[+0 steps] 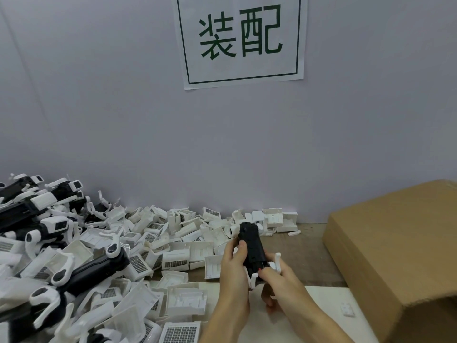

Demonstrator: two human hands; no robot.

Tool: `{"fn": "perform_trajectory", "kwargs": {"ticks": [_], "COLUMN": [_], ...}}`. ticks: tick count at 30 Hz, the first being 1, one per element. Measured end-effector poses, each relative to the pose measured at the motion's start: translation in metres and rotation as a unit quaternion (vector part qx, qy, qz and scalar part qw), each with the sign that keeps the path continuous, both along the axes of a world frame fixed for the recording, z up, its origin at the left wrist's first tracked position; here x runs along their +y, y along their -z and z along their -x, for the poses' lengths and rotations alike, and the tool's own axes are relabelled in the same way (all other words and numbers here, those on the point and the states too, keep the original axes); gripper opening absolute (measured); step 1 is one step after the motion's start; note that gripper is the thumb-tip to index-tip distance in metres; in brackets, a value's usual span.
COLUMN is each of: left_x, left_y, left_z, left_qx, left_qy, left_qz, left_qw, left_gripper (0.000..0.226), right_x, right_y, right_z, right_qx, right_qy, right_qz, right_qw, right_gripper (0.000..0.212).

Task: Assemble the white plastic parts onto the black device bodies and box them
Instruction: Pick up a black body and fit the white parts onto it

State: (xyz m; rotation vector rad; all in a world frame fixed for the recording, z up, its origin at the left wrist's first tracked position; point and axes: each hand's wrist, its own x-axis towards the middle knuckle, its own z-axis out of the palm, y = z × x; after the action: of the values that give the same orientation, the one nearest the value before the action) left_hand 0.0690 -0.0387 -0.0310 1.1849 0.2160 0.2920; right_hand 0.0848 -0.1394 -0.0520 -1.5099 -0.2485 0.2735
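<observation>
Far left, a heap of assembled black-and-white devices (37, 219); beside it a sprawl of loose white plastic shells (178, 243) across the wooden bench (304, 253). Centre, left hand (232, 266) has its fingers curled round the black oblong device body (252, 246), held above the bench. Right hand (279, 280) pinches a white clip part (275, 263) at the body's lower end. Risk: the clip seating crooked, or a thin arm snapping under thumb pressure. Right, brown cardboard box (395, 256) sits near; only its outside shows, so I can't tell which way it opens.
</observation>
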Motion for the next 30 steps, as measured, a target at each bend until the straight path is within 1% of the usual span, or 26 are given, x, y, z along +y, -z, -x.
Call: {"fn": "perform_trajectory", "kwargs": {"ticks": [2,6,11,14,21,25,28,30], "left_x": [-0.001,-0.001,0.0,0.0,0.001,0.003,0.007,0.009], "left_y": [0.002,0.004,0.004,0.003,0.005,0.004,0.003,0.003], "left_z": [-0.002,-0.003,-0.004,-0.004,-0.006,-0.005,-0.006,-0.006], "left_qx": [-0.008,-0.004,0.007,0.013,0.008,-0.001,0.029,0.053], "left_qy": [-0.003,-0.005,-0.013,-0.015,0.001,-0.027,-0.067,-0.076], "left_qz": [-0.009,-0.013,0.003,0.02,0.014,0.055,0.08,0.067], "left_qw": [1.0,1.0,1.0,1.0,1.0,0.998,0.994,0.993], "left_gripper": [0.026,0.025,0.028,0.029,0.024,0.021,0.034,0.042], "right_x": [0.0,0.0,0.0,0.0,-0.001,-0.002,-0.006,-0.009], "right_y": [0.0,0.003,0.002,0.001,-0.001,-0.006,-0.009,-0.011], "right_z": [-0.001,-0.003,-0.002,-0.001,0.001,0.005,0.005,0.006], "right_qx": [0.011,0.023,0.026,0.027,0.029,0.031,-0.013,-0.097], "right_qy": [0.001,-0.001,-0.021,-0.031,-0.004,0.006,0.075,0.15], "right_qz": [-0.015,-0.027,-0.044,-0.044,-0.03,-0.036,-0.037,-0.033], "right_qw": [1.0,0.999,0.998,0.998,0.999,0.999,0.996,0.983], "right_gripper": [0.024,0.029,0.031,0.041,0.029,0.027,0.027,0.027]}}
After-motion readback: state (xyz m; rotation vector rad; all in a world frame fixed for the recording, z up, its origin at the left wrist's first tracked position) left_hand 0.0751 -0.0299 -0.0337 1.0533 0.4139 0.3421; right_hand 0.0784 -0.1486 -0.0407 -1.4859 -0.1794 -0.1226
